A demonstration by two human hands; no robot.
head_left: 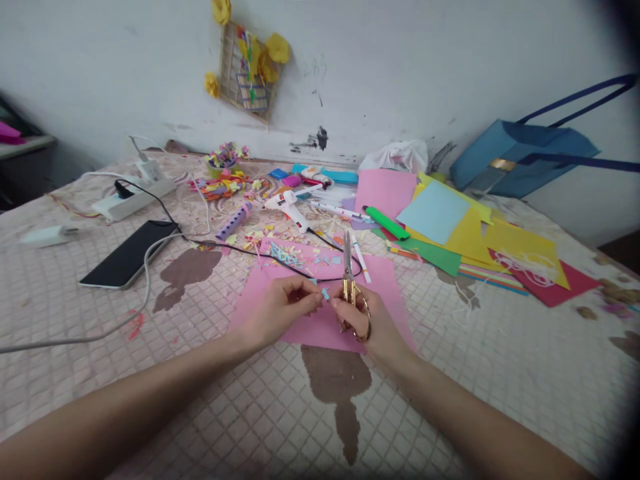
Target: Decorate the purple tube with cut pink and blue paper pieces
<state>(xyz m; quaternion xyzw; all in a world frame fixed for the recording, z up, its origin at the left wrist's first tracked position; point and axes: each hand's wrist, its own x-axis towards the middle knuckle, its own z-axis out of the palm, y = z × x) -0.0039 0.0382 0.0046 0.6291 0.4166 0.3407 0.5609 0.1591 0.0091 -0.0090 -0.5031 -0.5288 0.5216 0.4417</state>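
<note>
Between my two hands is a tiny light-blue paper piece, pinched at the fingertips. My left hand is closed on its left side. My right hand has thumb and finger at its other side and also holds gold-handled scissors, blades pointing up and away from me. Both hands are over a pink sheet. Small light-blue paper scraps lie on the sheet's far part, and a black cord crosses it.
Beyond the sheet lies a white glue gun. A phone and power strip are at left, with cables across the table. Coloured paper sheets, a green marker and a blue bag are at right.
</note>
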